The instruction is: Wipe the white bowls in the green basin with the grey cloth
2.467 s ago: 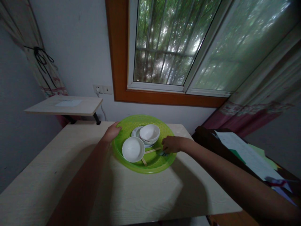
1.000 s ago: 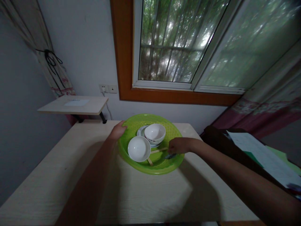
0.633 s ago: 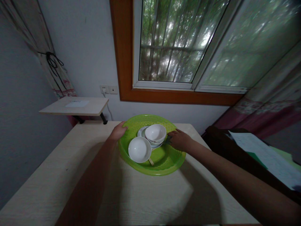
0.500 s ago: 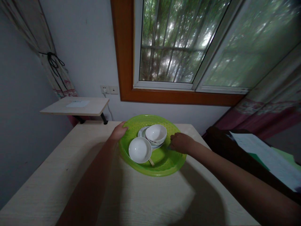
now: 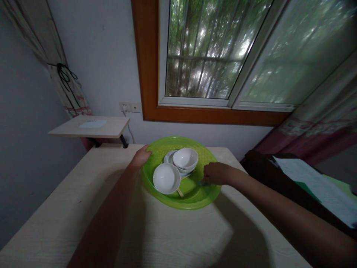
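your right hand (image 5: 216, 174) has moved slightly nearer you inside the green basin (image 5: 192, 195) since half a second ago; a blurred grey thing (image 5: 205, 182) shows beneath it, and you can't tell whether those fingers grip it. your left hand (image 5: 141, 156) has its fingers clamped on the basin's rim. white bowls (image 5: 166, 179) sit inside; the basin is on the table (image 5: 173, 234).

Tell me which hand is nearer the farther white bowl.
Right. The right hand is over the green basin, just right of the farther white bowl; the left hand holds the basin's rim, more widely off to the left.
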`<act>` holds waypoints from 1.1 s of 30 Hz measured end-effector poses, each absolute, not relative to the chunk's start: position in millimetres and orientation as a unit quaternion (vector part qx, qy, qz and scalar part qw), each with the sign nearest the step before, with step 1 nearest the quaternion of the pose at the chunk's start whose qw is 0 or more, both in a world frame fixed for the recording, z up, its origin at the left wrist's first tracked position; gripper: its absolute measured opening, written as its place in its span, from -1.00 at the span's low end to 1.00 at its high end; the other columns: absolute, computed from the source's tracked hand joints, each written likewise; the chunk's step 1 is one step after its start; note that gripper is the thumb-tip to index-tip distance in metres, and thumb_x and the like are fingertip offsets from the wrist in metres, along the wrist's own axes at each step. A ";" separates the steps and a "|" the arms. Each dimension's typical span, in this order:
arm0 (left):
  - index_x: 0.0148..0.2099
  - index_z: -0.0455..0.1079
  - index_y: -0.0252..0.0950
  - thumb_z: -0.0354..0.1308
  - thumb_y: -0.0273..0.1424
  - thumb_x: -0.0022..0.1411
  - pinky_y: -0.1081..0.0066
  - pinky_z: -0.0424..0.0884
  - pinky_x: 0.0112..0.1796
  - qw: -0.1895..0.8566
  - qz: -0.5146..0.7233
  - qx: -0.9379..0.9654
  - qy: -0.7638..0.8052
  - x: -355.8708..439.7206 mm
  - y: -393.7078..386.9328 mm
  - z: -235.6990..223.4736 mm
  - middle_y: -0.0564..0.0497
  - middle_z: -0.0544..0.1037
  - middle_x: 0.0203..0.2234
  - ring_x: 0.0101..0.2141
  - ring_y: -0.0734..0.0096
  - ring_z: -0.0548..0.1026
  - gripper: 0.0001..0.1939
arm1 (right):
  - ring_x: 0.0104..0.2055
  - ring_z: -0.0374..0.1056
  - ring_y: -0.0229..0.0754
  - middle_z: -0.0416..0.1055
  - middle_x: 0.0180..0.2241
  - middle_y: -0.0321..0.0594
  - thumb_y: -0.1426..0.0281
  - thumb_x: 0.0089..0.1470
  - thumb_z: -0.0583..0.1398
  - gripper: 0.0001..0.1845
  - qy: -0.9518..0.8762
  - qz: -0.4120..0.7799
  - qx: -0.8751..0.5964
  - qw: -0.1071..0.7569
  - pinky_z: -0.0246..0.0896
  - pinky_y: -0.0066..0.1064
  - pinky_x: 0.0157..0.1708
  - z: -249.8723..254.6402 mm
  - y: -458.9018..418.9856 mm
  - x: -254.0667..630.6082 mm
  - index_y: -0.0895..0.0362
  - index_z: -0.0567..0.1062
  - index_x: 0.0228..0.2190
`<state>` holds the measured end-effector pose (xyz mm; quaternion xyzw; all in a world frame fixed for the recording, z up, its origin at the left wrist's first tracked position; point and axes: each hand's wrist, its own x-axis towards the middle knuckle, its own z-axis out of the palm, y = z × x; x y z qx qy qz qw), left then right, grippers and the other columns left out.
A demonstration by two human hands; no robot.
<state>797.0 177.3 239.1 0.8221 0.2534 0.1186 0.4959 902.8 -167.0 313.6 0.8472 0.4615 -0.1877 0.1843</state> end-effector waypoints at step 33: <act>0.23 0.46 -0.29 0.13 -0.45 0.29 0.40 0.49 -0.19 0.487 0.116 0.830 0.245 793.6 174.3 246.4 -0.17 0.66 -0.01 -0.24 0.31 0.61 -0.53 | 0.15 0.43 0.20 0.53 0.06 0.15 0.31 0.21 0.22 -0.72 0.459 -0.027 0.870 0.175 0.17 -0.03 0.21 291.2 -174.1 908.3 0.17 0.69 -0.17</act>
